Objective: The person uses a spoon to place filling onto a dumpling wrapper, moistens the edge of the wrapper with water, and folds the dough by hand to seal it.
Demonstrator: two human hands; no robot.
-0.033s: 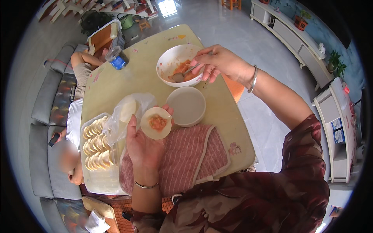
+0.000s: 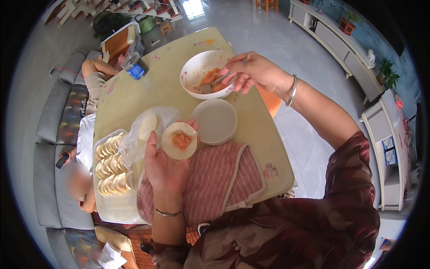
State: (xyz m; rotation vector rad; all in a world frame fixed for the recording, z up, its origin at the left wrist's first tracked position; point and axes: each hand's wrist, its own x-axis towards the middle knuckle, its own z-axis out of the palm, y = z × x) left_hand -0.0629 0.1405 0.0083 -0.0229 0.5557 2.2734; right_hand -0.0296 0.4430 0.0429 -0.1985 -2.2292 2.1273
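My left hand (image 2: 169, 170), palm up, supports a round dumpling wrapper (image 2: 168, 148) on its fingers. A mound of pinkish-orange filling (image 2: 181, 140) sits at the wrapper's centre. Over the rim of a white bowl (image 2: 190, 74), my right hand (image 2: 253, 74) grips a metal spoon (image 2: 207, 88), its head down in the bowl beside more filling (image 2: 209, 79). Close to the wrapper stands a shallow bowl (image 2: 214, 121) of whitish contents. Left of my left hand, a clear plastic bag (image 2: 166, 117) holds pale round wrappers (image 2: 147, 125). A plastic tray (image 2: 114, 210) carries rows of folded dumplings (image 2: 112, 167).
A striped reddish towel (image 2: 206, 186) lies along the near edge of the yellowish table (image 2: 156, 92). A clear jar with a blue label (image 2: 134, 67) stands far left. Another person (image 2: 85, 139) reclines on the grey sofa (image 2: 49, 179), holding a phone. White cabinets (image 2: 331, 40) line the right wall.
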